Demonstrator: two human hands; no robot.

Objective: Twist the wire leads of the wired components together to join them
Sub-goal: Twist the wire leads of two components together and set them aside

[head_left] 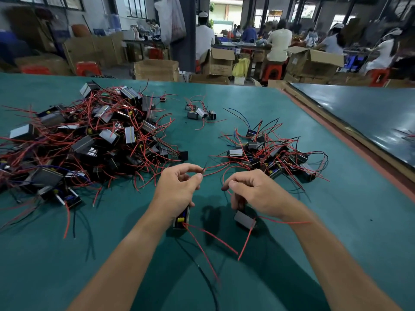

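A person's bare forearms reach over a green surface (45, 254) in a busy workshop, seen from the worker's own head camera. The left hand (177, 189) is held narrow. Its thumb and forefinger pinch the ends of red wires (210, 173) that run off toward the right-hand heap, and a small black block (181, 218) with a yellow part sticks out from under its heel. Whether the lower fingers clasp that block cannot be told. Two red leads (202, 241) and a black lead (202, 272) trail from this block toward the worker.

The right hand (258, 194) is curled, knuckles up, just beside the left but apart from it. Its fingers close on the top of a second block (244, 219), grey-faced and tilted, which hangs below the palm above its own shadow. One red lead (246, 243) drops from this block toward the worker, and another (287, 222) stretches out under the right wrist.

A large heap of blocks (89, 140), tangled with red and black wire, covers the left of the surface. A smaller heap (269, 158) lies to the right, near the right hand. A few blocks (201, 112) sit by themselves farther back, between the two heaps. A darker, shiny tabletop (370, 122) adjoins on the right.

Beyond the surface stand open cardboard boxes (157, 69). Other workers (278, 43) sit with their backs turned, on red stools (271, 71) at long benches.
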